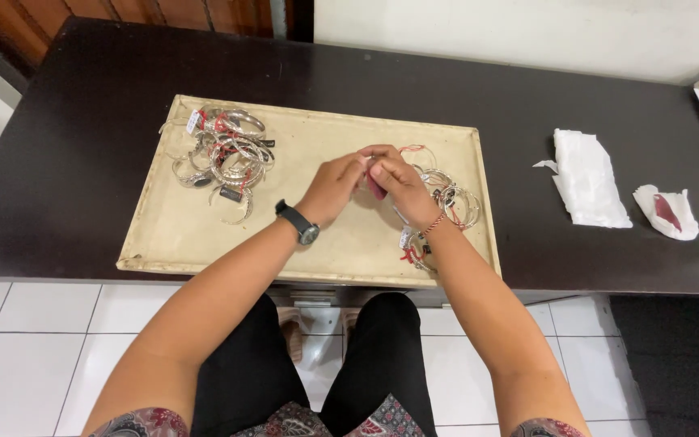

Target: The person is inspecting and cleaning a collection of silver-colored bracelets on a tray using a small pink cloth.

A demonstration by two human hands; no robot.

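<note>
Two bangle piles on one tray, two tissues on the counter.
A thin silver bangle [411,150] with red tag is pinched between both closed hands, left [335,188] and right [398,183], above the tray [317,243]; piles [224,154] [440,212], tissues [588,180] [667,212].

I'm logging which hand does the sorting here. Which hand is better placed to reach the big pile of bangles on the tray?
Probably the left hand: the big pile of bangles lies on its side of the tray, while the right hand sits beside the smaller pile.
</note>
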